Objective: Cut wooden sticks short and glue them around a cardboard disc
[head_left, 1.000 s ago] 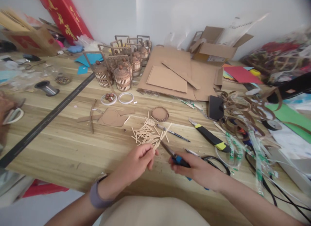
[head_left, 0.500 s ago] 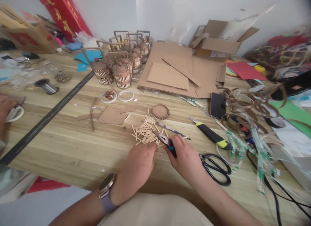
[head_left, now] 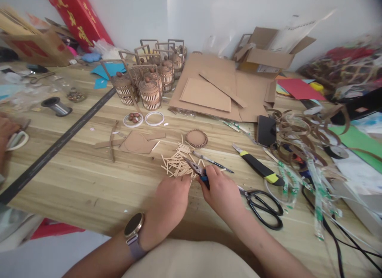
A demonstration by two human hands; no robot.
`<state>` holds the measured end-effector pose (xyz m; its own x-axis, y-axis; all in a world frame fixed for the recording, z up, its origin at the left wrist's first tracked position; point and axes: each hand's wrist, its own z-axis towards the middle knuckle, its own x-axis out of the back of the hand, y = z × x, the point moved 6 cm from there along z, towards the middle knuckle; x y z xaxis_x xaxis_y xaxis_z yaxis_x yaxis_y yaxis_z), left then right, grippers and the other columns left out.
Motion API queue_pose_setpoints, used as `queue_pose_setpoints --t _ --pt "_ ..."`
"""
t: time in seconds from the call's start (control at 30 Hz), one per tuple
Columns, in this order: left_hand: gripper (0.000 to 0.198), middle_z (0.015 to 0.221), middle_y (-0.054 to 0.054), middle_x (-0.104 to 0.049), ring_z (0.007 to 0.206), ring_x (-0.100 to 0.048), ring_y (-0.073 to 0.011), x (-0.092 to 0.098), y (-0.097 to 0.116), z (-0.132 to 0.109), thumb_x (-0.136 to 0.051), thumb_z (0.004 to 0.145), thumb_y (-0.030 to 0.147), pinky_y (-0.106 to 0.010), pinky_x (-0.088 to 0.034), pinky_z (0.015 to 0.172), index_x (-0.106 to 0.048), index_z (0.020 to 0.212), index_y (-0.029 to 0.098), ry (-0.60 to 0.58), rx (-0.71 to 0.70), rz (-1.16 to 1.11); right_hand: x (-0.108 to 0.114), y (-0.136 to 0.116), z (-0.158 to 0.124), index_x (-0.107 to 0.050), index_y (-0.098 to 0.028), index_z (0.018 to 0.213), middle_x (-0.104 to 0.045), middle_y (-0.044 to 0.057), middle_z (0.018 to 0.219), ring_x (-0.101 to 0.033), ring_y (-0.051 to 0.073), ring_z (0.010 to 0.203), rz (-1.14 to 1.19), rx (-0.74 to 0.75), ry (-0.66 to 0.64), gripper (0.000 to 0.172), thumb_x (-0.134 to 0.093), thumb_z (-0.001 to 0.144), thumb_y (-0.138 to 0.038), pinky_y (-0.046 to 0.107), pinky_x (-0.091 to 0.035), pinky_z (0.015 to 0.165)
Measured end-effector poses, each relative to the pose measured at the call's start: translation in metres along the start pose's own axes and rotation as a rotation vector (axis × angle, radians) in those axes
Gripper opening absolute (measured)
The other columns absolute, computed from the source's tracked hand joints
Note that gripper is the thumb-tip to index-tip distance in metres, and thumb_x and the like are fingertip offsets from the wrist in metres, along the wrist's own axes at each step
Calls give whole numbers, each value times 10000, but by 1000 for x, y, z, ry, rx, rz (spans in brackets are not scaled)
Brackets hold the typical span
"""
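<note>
My right hand is wrapped round long-nose pliers with dark blue grips, their jaws pointing left over a pile of short thin wooden sticks. Close beside it, my left hand is pinched at the near edge of the pile. A pale stick end shows at its fingertips, though the fingers hide most of it. Just behind the sticks lies a round cardboard disc with a woven brown rim. A pen rests right of the pile, and black-handled scissors lie by my right wrist.
Several small lidded baskets with tall handles stand at the back. Cardboard sheets lie behind the pile. A utility knife, a phone and brown strip coils are on the right. Another person's hand holds white-handled scissors at far left.
My right hand and the pliers have shifted slightly left and up, closer to my left hand. My left hand stays almost in place by the sticks.
</note>
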<state>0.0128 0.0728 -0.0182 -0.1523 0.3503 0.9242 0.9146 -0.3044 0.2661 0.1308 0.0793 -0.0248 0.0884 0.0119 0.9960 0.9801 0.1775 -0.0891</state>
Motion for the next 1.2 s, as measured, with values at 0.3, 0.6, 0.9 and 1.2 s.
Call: queue_pose_setpoints --t 0.3,0.6,0.9,1.2 --pt "312 873 -116 -715 798 -685 -280 2 -4 3 -348 875 25 -378 -511 710 -618 953 162 45 48 -9 2 -4 7 -521 -192 939 -662 87 922 -657 246 810 -20 -31 -49 88 -514 910 -275 299 -358 602" --pt "312 844 -119 -712 775 -683 -265 -2 -2 4 -338 879 29 -343 -481 675 -616 922 161 50 76 -3 -1 -9 10 -537 -185 942 -664 102 938 -660 263 825 -21 -55 -72 101 -489 925 -272 311 -376 620" --pt "222 760 -48 -665 730 -627 -199 2 -19 4 -410 914 131 -282 -415 658 -571 770 186 16 -188 -402 10 13 14 -504 -205 820 -644 41 824 -593 187 745 472 173 -212 107 -517 895 -281 259 -391 630" --pt "391 723 -30 -661 680 -664 -170 -21 -22 18 -516 849 557 -259 -479 628 -551 794 172 -235 -29 -1255 30 10 7 -552 -202 916 -667 42 876 -595 174 765 663 251 -268 73 -498 881 -237 265 -435 670"
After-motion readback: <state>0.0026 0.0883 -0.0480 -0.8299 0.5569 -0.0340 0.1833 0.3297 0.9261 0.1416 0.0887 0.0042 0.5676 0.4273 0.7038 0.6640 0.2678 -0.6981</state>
